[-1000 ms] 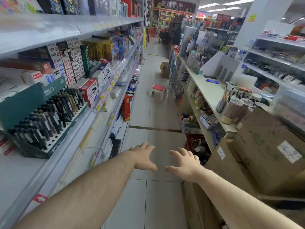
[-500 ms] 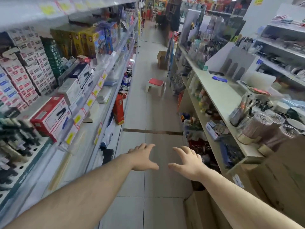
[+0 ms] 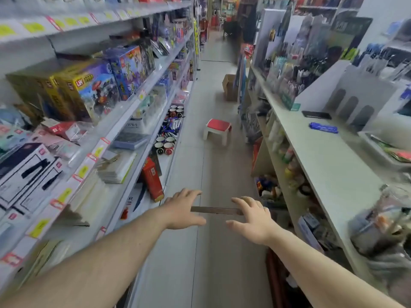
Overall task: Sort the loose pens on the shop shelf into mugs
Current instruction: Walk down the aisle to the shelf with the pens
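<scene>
Head view, left to right: yellow toy box (image 3: pixel 89 90) marked "LW" on left shelving, mugs (image 3: pixel 165 145) beside loose pens (image 3: pixel 171 126) on the low shelf, left hand (image 3: pixel 181 208) and right hand (image 3: pixel 252 218) both spread, holding nothing, over the aisle, red stool (image 3: pixel 218 130) beyond.

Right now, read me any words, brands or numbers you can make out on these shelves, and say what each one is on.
"LW": yellow corner of the toy box on the left shelf.
Price tags along the shelf edges: too blurred to read.
Red box on the bottom shelf: print too small to read.
Everything else: too blurred to read.
</scene>
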`<control>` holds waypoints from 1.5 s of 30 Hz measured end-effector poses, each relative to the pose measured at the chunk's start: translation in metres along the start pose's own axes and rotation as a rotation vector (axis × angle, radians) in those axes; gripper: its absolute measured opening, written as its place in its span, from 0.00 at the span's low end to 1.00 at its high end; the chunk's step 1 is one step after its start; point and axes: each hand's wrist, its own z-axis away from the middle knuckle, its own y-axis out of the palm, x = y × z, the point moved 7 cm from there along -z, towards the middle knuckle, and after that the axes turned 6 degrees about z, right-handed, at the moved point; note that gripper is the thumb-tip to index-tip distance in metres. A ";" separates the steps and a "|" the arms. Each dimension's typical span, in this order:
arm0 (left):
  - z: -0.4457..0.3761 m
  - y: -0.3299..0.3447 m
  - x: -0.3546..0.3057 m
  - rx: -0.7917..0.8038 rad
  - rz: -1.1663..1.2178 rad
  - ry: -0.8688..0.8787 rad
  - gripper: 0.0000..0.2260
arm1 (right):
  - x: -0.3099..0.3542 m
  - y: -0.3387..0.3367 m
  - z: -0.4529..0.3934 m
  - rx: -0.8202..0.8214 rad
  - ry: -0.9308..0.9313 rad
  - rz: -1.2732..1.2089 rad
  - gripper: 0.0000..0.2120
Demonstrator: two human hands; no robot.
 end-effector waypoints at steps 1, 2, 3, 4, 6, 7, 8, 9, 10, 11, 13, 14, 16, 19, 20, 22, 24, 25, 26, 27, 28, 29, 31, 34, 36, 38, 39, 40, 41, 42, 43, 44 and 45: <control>-0.018 -0.009 0.000 -0.006 0.011 -0.005 0.40 | -0.004 -0.009 -0.021 -0.001 -0.010 -0.002 0.36; -0.037 -0.018 0.001 -0.008 0.024 -0.014 0.40 | -0.007 -0.017 -0.042 0.000 -0.020 0.000 0.35; -0.056 -0.026 0.003 -0.010 0.033 -0.023 0.40 | -0.010 -0.024 -0.062 0.001 -0.028 0.008 0.35; -0.075 -0.034 0.006 -0.011 0.041 -0.031 0.40 | -0.013 -0.031 -0.084 0.001 -0.034 0.015 0.35; -0.119 -0.050 0.014 -0.011 0.051 -0.040 0.40 | -0.020 -0.043 -0.129 0.013 -0.032 0.028 0.35; -0.141 -0.058 0.019 -0.010 0.056 -0.038 0.40 | -0.025 -0.049 -0.153 0.023 -0.026 0.035 0.35; -0.165 -0.068 0.023 -0.008 0.062 -0.033 0.41 | -0.030 -0.055 -0.178 0.029 -0.021 0.041 0.35; -0.190 -0.078 0.028 -0.004 0.064 -0.027 0.41 | -0.034 -0.062 -0.204 0.031 -0.020 0.049 0.35; -0.216 -0.089 0.032 0.002 0.067 -0.023 0.40 | -0.037 -0.068 -0.231 0.032 -0.018 0.060 0.35; -0.241 -0.101 0.036 0.008 0.073 -0.022 0.40 | -0.041 -0.075 -0.257 0.037 -0.012 0.070 0.35; -0.291 -0.128 0.042 0.018 0.095 -0.021 0.40 | -0.050 -0.090 -0.308 0.054 0.017 0.088 0.35; -0.315 -0.141 0.043 0.024 0.105 -0.020 0.39 | -0.055 -0.098 -0.331 0.065 0.031 0.099 0.35; -0.359 -0.169 0.044 0.019 0.112 -0.011 0.39 | -0.065 -0.116 -0.378 0.077 0.038 0.112 0.35; -0.421 -0.205 0.045 0.017 0.109 -0.009 0.39 | -0.082 -0.141 -0.443 0.069 0.054 0.100 0.37; -0.441 -0.215 0.046 0.021 0.104 -0.010 0.40 | -0.087 -0.147 -0.463 0.068 0.058 0.092 0.37; -0.479 -0.232 0.050 0.032 0.089 -0.015 0.40 | -0.097 -0.155 -0.502 0.077 0.059 0.092 0.36; -0.519 -0.249 0.057 0.032 0.082 -0.029 0.40 | -0.107 -0.162 -0.544 0.090 0.051 0.099 0.36; -0.540 -0.258 0.061 0.027 0.081 -0.036 0.40 | -0.112 -0.166 -0.567 0.092 0.045 0.098 0.36; -0.561 -0.267 0.064 0.022 0.080 -0.047 0.40 | -0.117 -0.171 -0.592 0.092 0.036 0.097 0.36; -0.581 -0.276 0.068 0.019 0.076 -0.060 0.40 | -0.123 -0.176 -0.618 0.092 0.028 0.096 0.35; -0.603 -0.285 0.070 0.014 0.072 -0.074 0.40 | -0.128 -0.182 -0.644 0.091 0.018 0.094 0.35; -0.624 -0.295 0.073 0.009 0.067 -0.091 0.40 | -0.134 -0.189 -0.672 0.089 0.006 0.090 0.35; -0.665 -0.316 0.077 -0.001 0.072 -0.132 0.39 | -0.143 -0.201 -0.725 0.100 -0.026 0.076 0.35; -0.724 -0.351 0.077 0.000 0.098 -0.186 0.39 | -0.153 -0.225 -0.801 0.136 -0.070 0.075 0.35; -0.761 -0.375 0.076 -0.005 0.125 -0.200 0.39 | -0.157 -0.241 -0.850 0.147 -0.110 0.107 0.36; -0.794 -0.397 0.078 -0.010 0.151 -0.211 0.39 | -0.158 -0.255 -0.896 0.170 -0.126 0.116 0.37; -0.810 -0.407 0.082 -0.009 0.163 -0.222 0.39 | -0.157 -0.260 -0.918 0.181 -0.134 0.117 0.37; -0.825 -0.415 0.088 -0.007 0.173 -0.235 0.39 | -0.154 -0.264 -0.939 0.195 -0.149 0.122 0.37; -0.841 -0.424 0.096 -0.004 0.181 -0.252 0.39 | -0.151 -0.268 -0.960 0.209 -0.167 0.131 0.38; -0.858 -0.433 0.106 -0.004 0.189 -0.268 0.39 | -0.148 -0.271 -0.983 0.218 -0.181 0.139 0.39; -0.876 -0.442 0.116 -0.007 0.198 -0.283 0.39 | -0.146 -0.274 -1.007 0.221 -0.191 0.149 0.38; -0.896 -0.450 0.127 -0.008 0.205 -0.293 0.39 | -0.144 -0.275 -1.031 0.224 -0.195 0.165 0.37; -0.916 -0.458 0.138 -0.003 0.213 -0.301 0.39 | -0.144 -0.277 -1.055 0.226 -0.192 0.185 0.37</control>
